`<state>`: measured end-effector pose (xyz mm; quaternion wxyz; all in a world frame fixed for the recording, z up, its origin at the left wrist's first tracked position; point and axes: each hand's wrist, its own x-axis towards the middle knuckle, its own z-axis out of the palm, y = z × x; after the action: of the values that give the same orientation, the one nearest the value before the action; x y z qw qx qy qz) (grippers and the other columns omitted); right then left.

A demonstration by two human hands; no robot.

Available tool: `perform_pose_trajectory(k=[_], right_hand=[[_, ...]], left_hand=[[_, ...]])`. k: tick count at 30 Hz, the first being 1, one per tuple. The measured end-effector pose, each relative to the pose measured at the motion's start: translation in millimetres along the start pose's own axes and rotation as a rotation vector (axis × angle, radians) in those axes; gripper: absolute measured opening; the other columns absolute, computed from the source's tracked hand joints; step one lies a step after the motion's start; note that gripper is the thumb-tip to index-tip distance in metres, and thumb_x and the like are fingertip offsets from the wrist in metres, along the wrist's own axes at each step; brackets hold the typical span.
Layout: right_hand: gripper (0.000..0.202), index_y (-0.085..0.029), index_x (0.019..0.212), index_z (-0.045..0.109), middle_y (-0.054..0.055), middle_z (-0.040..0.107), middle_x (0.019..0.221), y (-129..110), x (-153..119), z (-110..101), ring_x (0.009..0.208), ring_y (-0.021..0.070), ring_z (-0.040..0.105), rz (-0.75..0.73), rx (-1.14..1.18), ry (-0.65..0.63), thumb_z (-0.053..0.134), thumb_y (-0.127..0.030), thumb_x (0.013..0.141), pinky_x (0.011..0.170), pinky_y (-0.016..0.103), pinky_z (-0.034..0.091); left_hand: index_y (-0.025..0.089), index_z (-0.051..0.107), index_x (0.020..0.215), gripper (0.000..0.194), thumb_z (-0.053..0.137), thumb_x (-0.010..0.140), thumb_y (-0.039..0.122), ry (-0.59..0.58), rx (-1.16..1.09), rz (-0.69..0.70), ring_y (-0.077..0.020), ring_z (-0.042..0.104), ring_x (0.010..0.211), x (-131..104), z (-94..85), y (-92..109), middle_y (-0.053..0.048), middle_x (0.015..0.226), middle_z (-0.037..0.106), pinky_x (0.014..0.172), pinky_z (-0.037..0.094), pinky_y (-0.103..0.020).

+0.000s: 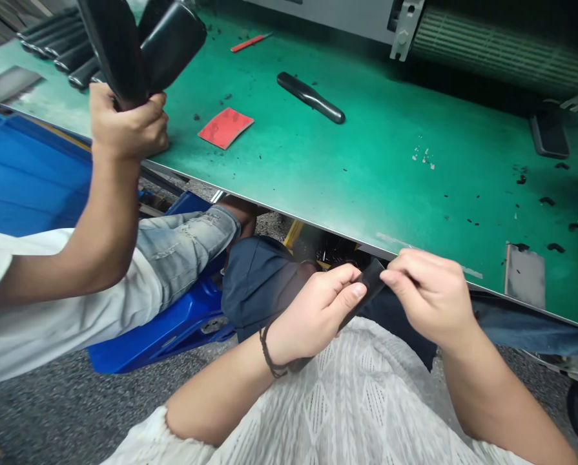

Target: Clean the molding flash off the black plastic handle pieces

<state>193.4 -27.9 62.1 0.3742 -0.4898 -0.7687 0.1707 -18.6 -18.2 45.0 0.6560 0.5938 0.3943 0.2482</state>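
Observation:
My left hand is wrapped round a long, black, smooth handle-shaped piece, held tilted above my lap in front of the bench edge. At the upper end of that piece, my right hand is closed in a pinch, thumb and forefinger at its rim. What those fingers pinch is hidden. A similar black piece lies on the green bench top further away. Near the bench's right front corner is a grey flat pad, with small black scraps around it.
At left, a co-worker's hand holds several black pieces upright. More black pieces lie behind it. A red square sheet, a red-handled tool and a dark phone-like object rest on the bench. A roller machine borders the back.

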Motion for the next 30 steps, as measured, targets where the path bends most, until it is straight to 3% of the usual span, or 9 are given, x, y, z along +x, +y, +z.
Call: perform_pose_trajectory(k=[3, 5, 9, 13, 18, 23, 25, 27, 30], right_hand=[[0.013, -0.02, 0.091, 0.061, -0.001, 0.061, 0.079, 2, 7, -13, 0.068, 0.0113, 0.054, 0.046, -0.045, 0.031, 0.062, -0.02, 0.104, 0.065, 0.026, 0.04], [0.008, -0.02, 0.098, 0.062, 0.0, 0.062, 0.083, 4, 9, -21, 0.072, 0.0138, 0.054, -0.031, -0.081, -0.057, 0.063, -0.026, 0.103, 0.068, 0.028, 0.041], [0.034, -0.019, 0.091, 0.061, 0.001, 0.058, 0.077, 7, 11, -31, 0.068, 0.016, 0.048, -0.199, -0.187, -0.296, 0.058, -0.05, 0.105, 0.063, 0.03, 0.034], [0.047, -0.02, 0.077, 0.055, 0.0, 0.051, 0.069, 4, 18, -33, 0.065, 0.0156, 0.043, -0.28, -0.353, -0.349, 0.049, -0.055, 0.108, 0.058, 0.031, 0.024], [0.05, -0.021, 0.07, 0.05, -0.001, 0.045, 0.066, 0, 21, -34, 0.064, 0.0158, 0.038, -0.361, -0.456, -0.316, 0.05, -0.051, 0.109, 0.056, 0.032, 0.021], [0.048, -0.021, 0.067, 0.051, -0.001, 0.041, 0.063, 1, 14, -27, 0.064, 0.0167, 0.033, -0.431, -0.581, -0.149, 0.059, -0.05, 0.105, 0.056, 0.033, 0.021], [0.045, -0.021, 0.067, 0.052, -0.001, 0.041, 0.063, 2, 11, -22, 0.063, 0.0158, 0.032, -0.406, -0.502, -0.112, 0.063, -0.046, 0.103, 0.056, 0.033, 0.022], [0.042, -0.02, 0.068, 0.053, -0.003, 0.042, 0.063, 4, 10, -17, 0.06, 0.0136, 0.034, -0.307, -0.256, -0.133, 0.066, -0.04, 0.102, 0.056, 0.032, 0.025], [0.038, -0.02, 0.071, 0.052, -0.005, 0.045, 0.062, 9, 8, -9, 0.055, 0.0107, 0.04, 0.028, 0.195, -0.095, 0.063, -0.035, 0.104, 0.053, 0.027, 0.032]], left_hand=[[0.017, 0.059, 0.089, 0.04, 0.049, 0.106, 0.052, -0.014, 0.096, 0.044, -0.0095, 0.047, 0.06, -2, -3.8, 1, 0.005, 0.064, 0.049, 0.058, 0.035, -0.023], [0.017, 0.059, 0.088, 0.039, 0.048, 0.106, 0.05, -0.018, 0.146, 0.054, -0.0098, 0.047, 0.061, -2, -5.6, 3, 0.004, 0.065, 0.05, 0.059, 0.034, -0.023], [0.017, 0.059, 0.087, 0.037, 0.049, 0.106, 0.048, -0.054, 0.225, 0.06, -0.0101, 0.045, 0.062, 0, -7.8, 7, 0.004, 0.067, 0.05, 0.059, 0.032, -0.024], [0.017, 0.057, 0.085, 0.036, 0.048, 0.106, 0.045, -0.085, 0.249, 0.086, -0.0096, 0.043, 0.061, 0, -9.1, 11, 0.004, 0.068, 0.049, 0.06, 0.032, -0.025], [0.017, 0.056, 0.084, 0.037, 0.049, 0.105, 0.046, -0.074, 0.219, 0.08, -0.0095, 0.042, 0.061, -1, -8.6, 9, 0.005, 0.067, 0.047, 0.059, 0.031, -0.025], [0.017, 0.059, 0.087, 0.039, 0.048, 0.106, 0.049, -0.023, 0.154, 0.029, -0.0097, 0.044, 0.063, 1, -7.6, 4, 0.004, 0.068, 0.049, 0.06, 0.032, -0.024], [0.017, 0.059, 0.088, 0.04, 0.048, 0.106, 0.05, -0.038, 0.121, 0.007, -0.0095, 0.044, 0.062, 2, -8.8, 4, 0.004, 0.067, 0.049, 0.059, 0.032, -0.023], [0.017, 0.057, 0.087, 0.04, 0.048, 0.106, 0.051, -0.04, 0.112, 0.014, -0.0093, 0.043, 0.061, 3, -10.8, 4, 0.005, 0.066, 0.048, 0.058, 0.031, -0.023], [0.017, 0.06, 0.089, 0.035, 0.053, 0.104, 0.048, -0.132, 0.189, 0.157, -0.009, 0.046, 0.062, 2, -13.9, 4, 0.003, 0.071, 0.053, 0.059, 0.034, -0.023]])
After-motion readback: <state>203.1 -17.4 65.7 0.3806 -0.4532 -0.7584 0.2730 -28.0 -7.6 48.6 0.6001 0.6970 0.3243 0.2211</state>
